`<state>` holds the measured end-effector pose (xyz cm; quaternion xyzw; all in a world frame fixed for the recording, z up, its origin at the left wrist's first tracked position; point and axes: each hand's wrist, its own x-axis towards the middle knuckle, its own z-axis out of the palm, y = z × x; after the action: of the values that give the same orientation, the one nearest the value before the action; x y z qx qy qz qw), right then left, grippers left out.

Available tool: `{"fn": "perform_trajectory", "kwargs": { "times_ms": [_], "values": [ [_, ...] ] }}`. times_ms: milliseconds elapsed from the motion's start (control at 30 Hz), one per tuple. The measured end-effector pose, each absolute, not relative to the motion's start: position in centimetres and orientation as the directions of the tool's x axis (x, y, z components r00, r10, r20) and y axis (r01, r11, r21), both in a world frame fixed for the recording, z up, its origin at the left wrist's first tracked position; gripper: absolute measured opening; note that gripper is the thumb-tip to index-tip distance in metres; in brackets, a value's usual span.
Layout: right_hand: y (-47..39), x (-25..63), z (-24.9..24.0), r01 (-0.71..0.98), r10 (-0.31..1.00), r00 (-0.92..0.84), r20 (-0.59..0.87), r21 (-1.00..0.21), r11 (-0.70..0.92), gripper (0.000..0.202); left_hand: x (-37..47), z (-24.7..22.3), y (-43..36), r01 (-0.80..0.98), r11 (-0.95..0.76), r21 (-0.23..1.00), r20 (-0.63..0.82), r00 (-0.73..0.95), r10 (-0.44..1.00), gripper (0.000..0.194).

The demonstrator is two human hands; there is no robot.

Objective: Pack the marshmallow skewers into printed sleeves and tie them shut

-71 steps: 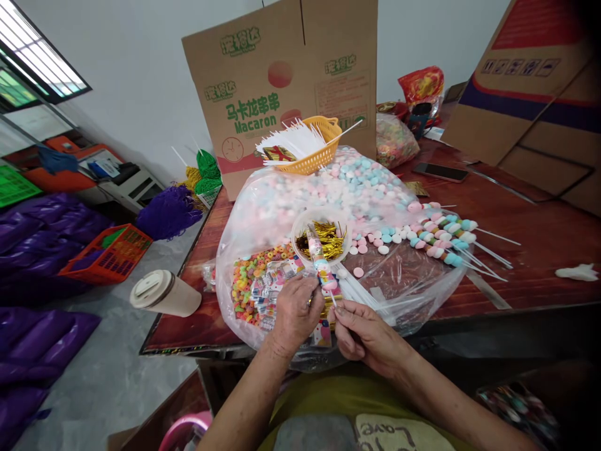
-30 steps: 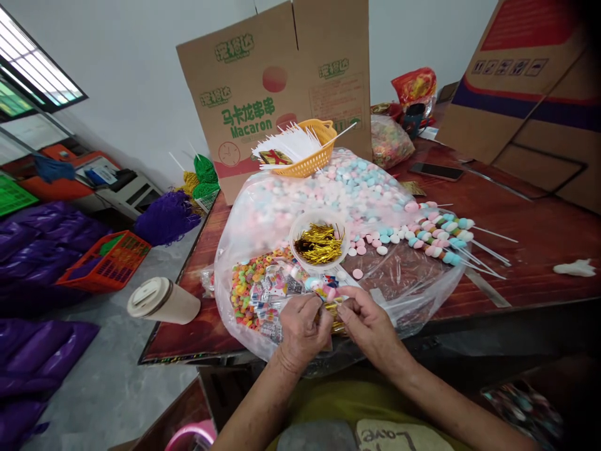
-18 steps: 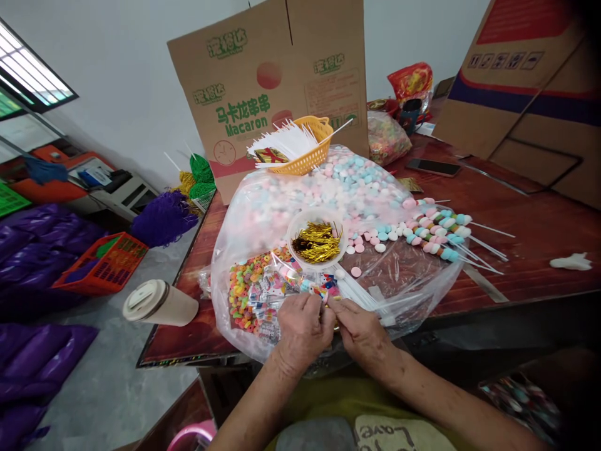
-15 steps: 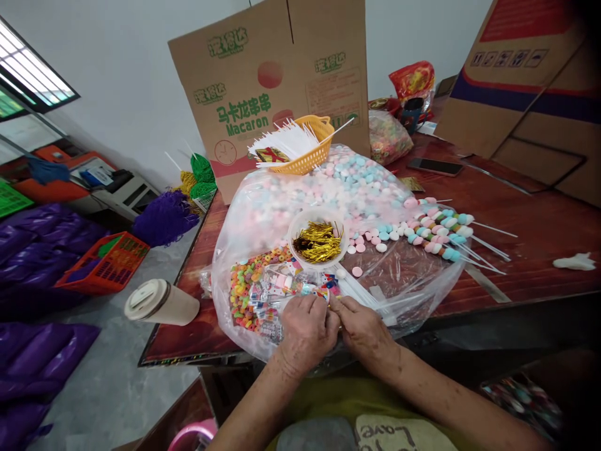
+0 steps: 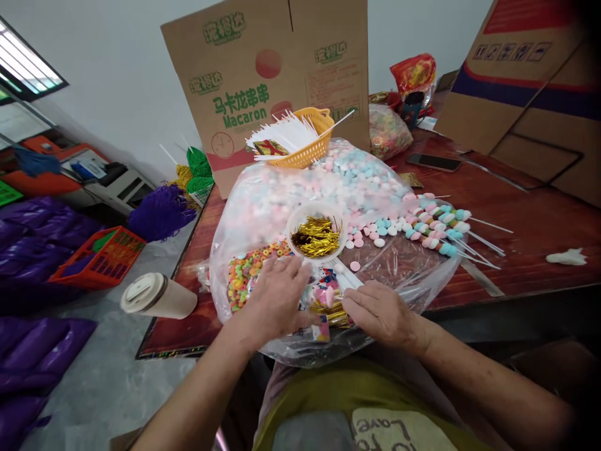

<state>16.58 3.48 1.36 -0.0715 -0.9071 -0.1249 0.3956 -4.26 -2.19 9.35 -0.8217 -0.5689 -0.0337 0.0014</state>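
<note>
My left hand (image 5: 277, 297) is open, fingers spread, above small clear packets (image 5: 323, 275) with coloured print. My right hand (image 5: 380, 310) is closed beside them, fingertips hidden, so what it grips cannot be made out. Between the hands lie gold twist ties (image 5: 338, 313) and a pink candy piece (image 5: 327, 294). White sticks (image 5: 347, 275) run toward my right hand. Behind, a white bowl (image 5: 344, 241) holds gold ties. Ring-shaped candies (image 5: 241, 282) lie to the left, and skewers of pastel candies (image 5: 436, 222) to the right.
A large clear bag (image 5: 248, 213) of pastel candies covers the table's middle. On it sits a yellow basket (image 5: 305, 160) of white sticks. A lidded cup (image 5: 173, 299) stands at the left edge, a phone (image 5: 434, 163) lies at back right, and cardboard boxes (image 5: 291, 69) stand behind.
My hands were close together with fingers pinched. The left has moved away to the left and opened, and the right has shifted slightly right, uncovering gold ties and a pink candy.
</note>
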Motion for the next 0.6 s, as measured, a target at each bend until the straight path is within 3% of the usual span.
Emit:
{"fn": "perform_trajectory", "kwargs": {
  "times_ms": [67,133,200,267,400,600],
  "values": [
    [3.8,17.0,2.4,0.194,0.017,-0.711,0.703,0.172,0.966,0.014,-4.2,9.5,-1.3,0.93,-0.36,0.074,-0.234,0.368,0.9,0.04],
    [3.8,17.3,3.2,0.248,0.143,-0.734,0.664,0.065,0.967,0.015,-3.6,8.8,-1.0,0.956,-0.286,0.061,-0.328,0.29,0.899,0.031],
    [3.5,17.3,3.8,0.354,0.326,-0.719,0.613,-0.081,0.932,0.022,-2.7,7.7,-1.2,0.983,-0.185,-0.006,-0.262,0.177,0.949,0.029],
    [3.0,17.2,4.1,0.412,0.43,-0.703,0.567,-0.17,0.895,0.031,-2.0,6.7,-1.7,0.99,-0.132,-0.048,-0.17,0.122,0.978,0.026],
    [1.9,16.6,3.5,0.384,0.462,-0.692,0.555,-0.258,0.886,0.02,-1.5,5.7,-2.6,0.994,-0.103,-0.033,-0.048,0.101,0.994,0.021],
    [1.8,16.7,3.2,0.297,0.449,-0.724,0.524,-0.35,0.888,0.016,-1.9,5.3,-2.9,0.998,-0.063,0.03,-0.033,0.064,0.997,0.018]
  ]
}}
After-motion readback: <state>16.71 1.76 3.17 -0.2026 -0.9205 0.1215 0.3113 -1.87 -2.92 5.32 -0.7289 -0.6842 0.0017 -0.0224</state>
